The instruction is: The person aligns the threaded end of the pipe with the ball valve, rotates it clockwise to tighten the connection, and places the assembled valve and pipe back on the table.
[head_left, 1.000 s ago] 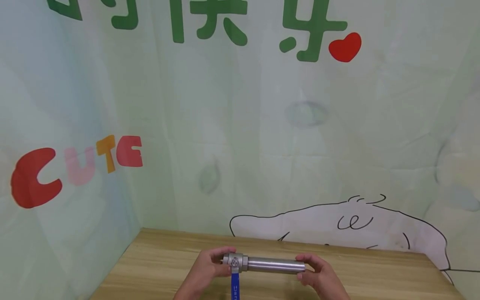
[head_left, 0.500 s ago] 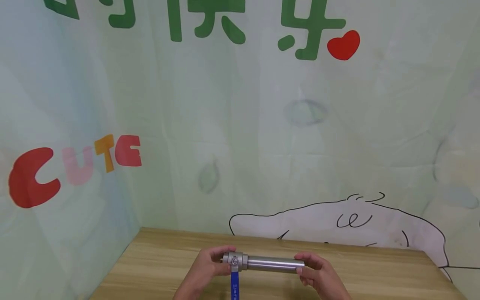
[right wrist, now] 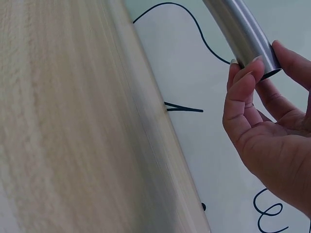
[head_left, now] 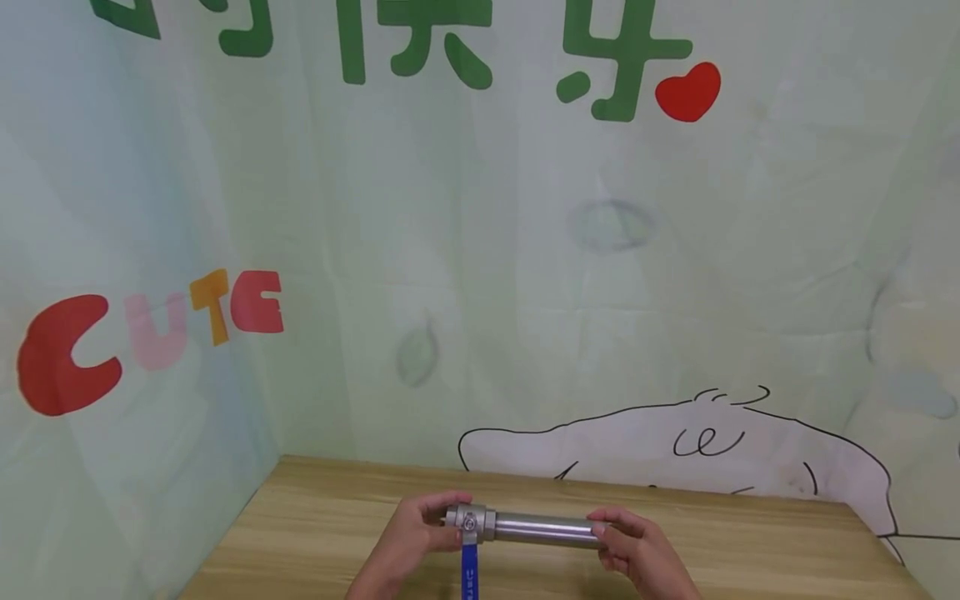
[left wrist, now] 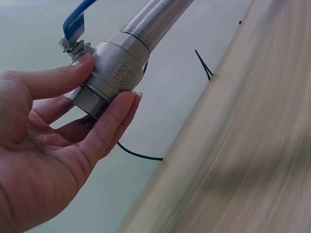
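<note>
A steel ball valve with a blue lever handle is joined to a smooth metal pipe, the two in one line held level above the table. My left hand grips the valve body at its hexagonal left end, thumb on the near side. In the left wrist view the pipe's threads show partly where it enters the valve. Around the pipe's free right end, my right hand pinches with thumb and fingers. The right wrist view shows the pipe's open end between those fingers.
Below the hands lies a wood-grain table. A pale green printed cloth hangs behind it and along the left, bearing a line-drawn figure at the table's back edge.
The right thumb and fingers shift slightly around the pipe's end, the thumb now lying further left over it. The left hand and valve stay in place.
</note>
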A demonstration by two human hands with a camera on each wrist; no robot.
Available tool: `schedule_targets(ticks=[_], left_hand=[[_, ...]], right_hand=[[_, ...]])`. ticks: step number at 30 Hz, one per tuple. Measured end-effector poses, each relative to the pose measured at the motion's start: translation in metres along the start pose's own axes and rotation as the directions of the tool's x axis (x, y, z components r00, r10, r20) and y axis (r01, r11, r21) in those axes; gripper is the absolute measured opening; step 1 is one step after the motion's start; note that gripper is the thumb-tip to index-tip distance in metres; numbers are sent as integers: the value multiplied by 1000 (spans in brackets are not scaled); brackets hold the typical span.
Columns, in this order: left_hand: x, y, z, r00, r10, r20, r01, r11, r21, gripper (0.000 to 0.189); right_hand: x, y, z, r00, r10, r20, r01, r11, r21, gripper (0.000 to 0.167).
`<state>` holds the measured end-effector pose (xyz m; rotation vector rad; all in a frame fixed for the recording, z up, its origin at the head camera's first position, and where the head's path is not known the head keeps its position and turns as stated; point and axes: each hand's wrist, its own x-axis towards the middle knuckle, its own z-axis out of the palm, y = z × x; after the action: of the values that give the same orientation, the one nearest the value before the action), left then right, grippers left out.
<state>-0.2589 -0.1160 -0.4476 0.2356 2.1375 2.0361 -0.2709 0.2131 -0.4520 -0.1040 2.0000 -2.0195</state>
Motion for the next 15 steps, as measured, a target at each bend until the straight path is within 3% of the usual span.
schedule_targets(ticks=[5,15], left_hand=[[1,1,0,1000,-11,2,11,1000,-6,49],[0,1,-1,1000,-24,3,24,1000,-2,49]], right_hand=[[0,-1,0,1000,-1,-7,1,1000,6,38],[-2,-1,0,1000,-5,-10,4,996,-87,44]])
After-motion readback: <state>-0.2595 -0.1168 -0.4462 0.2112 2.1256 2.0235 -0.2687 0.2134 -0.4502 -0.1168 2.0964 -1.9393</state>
